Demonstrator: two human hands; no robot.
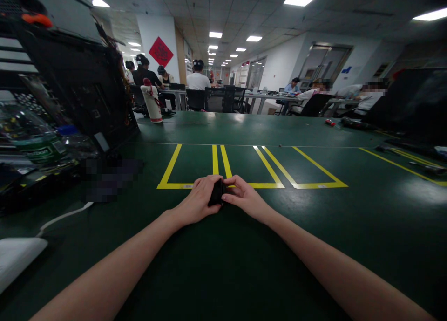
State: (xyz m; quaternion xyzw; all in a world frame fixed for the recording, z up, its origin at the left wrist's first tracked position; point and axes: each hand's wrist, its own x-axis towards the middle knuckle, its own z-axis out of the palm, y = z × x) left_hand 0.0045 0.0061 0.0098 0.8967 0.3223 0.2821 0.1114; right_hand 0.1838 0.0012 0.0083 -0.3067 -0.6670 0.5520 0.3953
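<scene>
A small black box-like object [217,193] is between my hands, just in front of the yellow tape lines; its exact kind cannot be made out. My left hand [198,201] is closed around its left side, with the fingers over the far side and the thumb along the near side. From the right, my right hand [246,198] pinches at its edge with thumb and fingertips. Much of the object is hidden by my fingers. Both forearms reach in low over the green tabletop [223,274].
Yellow tape [237,185] marks several open-sided boxes on the table. At left are a black equipment case [94,78], a plastic bottle [35,139] and a white device [17,260] near a cable. A white cylinder [152,102] stands farther back. People sit at tables beyond.
</scene>
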